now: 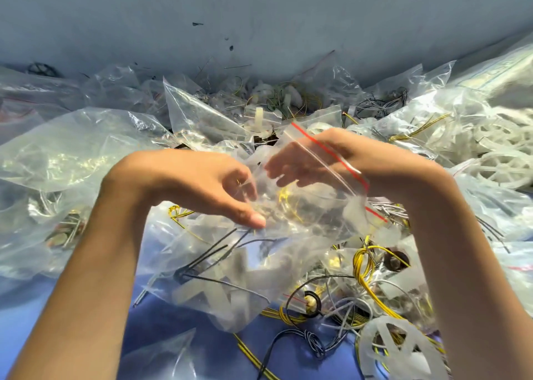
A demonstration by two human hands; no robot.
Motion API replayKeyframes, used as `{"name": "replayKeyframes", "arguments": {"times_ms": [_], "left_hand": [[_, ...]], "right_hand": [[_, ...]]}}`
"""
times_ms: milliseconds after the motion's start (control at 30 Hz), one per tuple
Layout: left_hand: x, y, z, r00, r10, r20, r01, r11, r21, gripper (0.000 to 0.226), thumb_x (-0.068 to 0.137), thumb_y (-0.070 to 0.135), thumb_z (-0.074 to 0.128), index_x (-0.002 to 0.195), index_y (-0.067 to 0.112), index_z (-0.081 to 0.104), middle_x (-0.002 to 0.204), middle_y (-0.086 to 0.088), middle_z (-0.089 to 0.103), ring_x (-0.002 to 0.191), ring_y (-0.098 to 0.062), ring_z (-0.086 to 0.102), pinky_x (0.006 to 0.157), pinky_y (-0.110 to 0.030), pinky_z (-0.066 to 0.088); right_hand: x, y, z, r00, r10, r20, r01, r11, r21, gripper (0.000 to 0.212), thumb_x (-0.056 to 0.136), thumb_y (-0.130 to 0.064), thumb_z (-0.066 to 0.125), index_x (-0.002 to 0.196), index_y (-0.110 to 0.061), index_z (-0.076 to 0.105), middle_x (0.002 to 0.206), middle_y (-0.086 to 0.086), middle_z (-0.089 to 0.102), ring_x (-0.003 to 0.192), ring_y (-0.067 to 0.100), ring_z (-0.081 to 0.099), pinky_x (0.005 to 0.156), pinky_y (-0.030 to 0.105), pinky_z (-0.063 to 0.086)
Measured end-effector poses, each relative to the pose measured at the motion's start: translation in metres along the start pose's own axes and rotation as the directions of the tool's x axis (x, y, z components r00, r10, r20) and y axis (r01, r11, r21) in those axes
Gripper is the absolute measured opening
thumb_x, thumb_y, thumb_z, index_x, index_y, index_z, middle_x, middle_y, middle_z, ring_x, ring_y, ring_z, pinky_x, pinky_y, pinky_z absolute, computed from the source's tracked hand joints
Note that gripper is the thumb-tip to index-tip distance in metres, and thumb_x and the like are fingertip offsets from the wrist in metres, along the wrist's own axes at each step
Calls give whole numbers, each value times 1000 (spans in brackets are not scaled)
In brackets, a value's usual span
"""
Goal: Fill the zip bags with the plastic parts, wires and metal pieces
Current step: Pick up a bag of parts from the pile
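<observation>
Filling step: your left hand pinches the zip bag, your right hand inside it, fingers loosely spread; next, gather the yellow wires below it.

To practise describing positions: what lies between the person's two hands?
In the head view, a clear zip bag with a red strip spans the gap between the left hand and right hand; yellow wire shows inside it.
</observation>
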State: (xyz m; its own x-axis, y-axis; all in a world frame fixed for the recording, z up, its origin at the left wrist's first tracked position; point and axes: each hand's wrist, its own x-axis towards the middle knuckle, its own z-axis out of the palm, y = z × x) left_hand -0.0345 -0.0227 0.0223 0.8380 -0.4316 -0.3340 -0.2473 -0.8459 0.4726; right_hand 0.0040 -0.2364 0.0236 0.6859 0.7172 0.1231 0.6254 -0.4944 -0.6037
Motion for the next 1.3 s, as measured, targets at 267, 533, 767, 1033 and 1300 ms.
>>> {"name": "replayKeyframes", "arguments": {"times_ms": [267,533,767,1033,1300], "left_hand": [[14,8,10,1000,9,29,-8,1000,-11,22,96,14,49,80,14,35,74,-1,73,59,-9,50,60,-24,39],[2,-18,-3,997,-80,-10,80,997,-12,25,87,18,67,80,22,43,52,13,59,50,-6,51,62,-32,43],[-1,27,4,925,-147,-350,268,906,328,56,72,52,72,113,22,46,102,7,56,96,-18,54,85,-35,47],[14,103,50,660,418,-625,-146,887,438,25,83,44,63,93,29,45,92,11,42,85,-10,43,67,-30,34],[29,100,75,868,309,-388,-81,860,503,52,79,68,55,70,17,54,57,3,44,57,-22,43,56,-30,31]], "right_hand": [[-14,3,-15,993,34,-114,-35,999,-2,15,95,-17,56,94,-15,71,89,-1,73,83,11,66,76,23,48],[-22,8,-26,969,113,-217,-114,993,8,15,92,-26,60,92,-17,72,86,-5,75,84,5,70,87,32,54],[-22,6,-25,969,94,-229,-99,995,-12,15,92,-29,61,92,-19,72,83,-6,75,82,5,71,87,43,55],[-23,9,-30,967,45,-252,-54,998,-29,14,75,-16,61,85,-9,69,74,7,69,70,8,56,64,37,47],[-25,3,-29,954,103,-281,-114,993,-23,15,93,-27,59,90,-18,71,84,-3,75,80,5,71,83,41,56]]}}
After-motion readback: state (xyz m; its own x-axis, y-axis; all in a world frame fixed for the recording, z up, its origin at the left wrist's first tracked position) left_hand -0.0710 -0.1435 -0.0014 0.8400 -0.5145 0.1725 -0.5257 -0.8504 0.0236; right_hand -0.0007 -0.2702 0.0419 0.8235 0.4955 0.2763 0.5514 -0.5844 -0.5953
